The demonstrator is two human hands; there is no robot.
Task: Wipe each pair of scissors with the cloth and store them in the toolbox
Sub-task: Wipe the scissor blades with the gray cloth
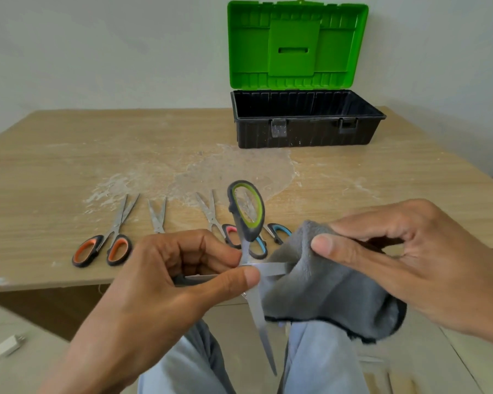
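My left hand (165,282) pinches the green-handled scissors (246,211) at the pivot, blades spread apart; one blade points down toward my lap, the other runs right into the grey cloth (325,288). My right hand (404,260) grips the cloth, folded around that blade. On the table lie orange-handled scissors (103,248), a pair (157,214) whose handles are hidden behind my left hand, pink-handled scissors (230,234) and blue-handled scissors (279,233). The toolbox (308,132), black with an upright green lid, stands open at the back right and looks empty.
The wooden table (69,166) has white dusty smears across its middle. Its front edge runs just behind my hands. A white charger plug (9,345) lies on the floor at lower left. My knees in light jeans are below the hands.
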